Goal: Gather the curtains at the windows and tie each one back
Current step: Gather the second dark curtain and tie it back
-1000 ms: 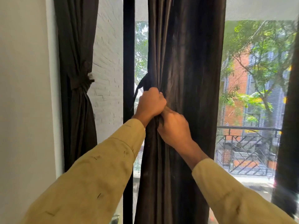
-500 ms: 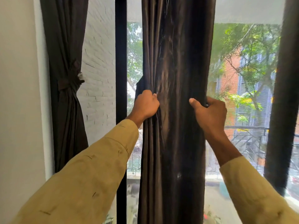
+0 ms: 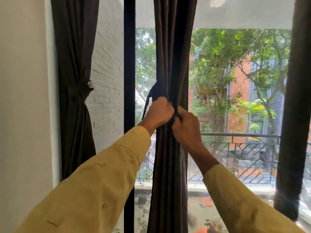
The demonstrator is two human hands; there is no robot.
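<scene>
the dark brown pleated curtain hangs in the middle of the window, just right of the black vertical window frame post, bunched into a narrow column. its long axis runs straight up and down, with the top and the hem both out of view, and the pleats follow that line. both hands meet at its front, about mid height. the left hand is clenched in a fist on the dark fabric tie band, whose loose end loops out and dangles to the left of the curtain. the right hand touches it knuckle to knuckle and pinches another stretch of the band in curled fingers. how the ends cross inside the fists is hidden.

the step in hand looks like cinching the knot. to do it well, pull the two ends apart level and evenly, keep the band square across the pleats so it cannot slide down, and check that no fold escapes at the back before tightening. the matching dark curtain beside the white wall on the left is already tied at its waist, a fair guide for height. the blurred dark curtain at the right edge shows no tie in view.
</scene>
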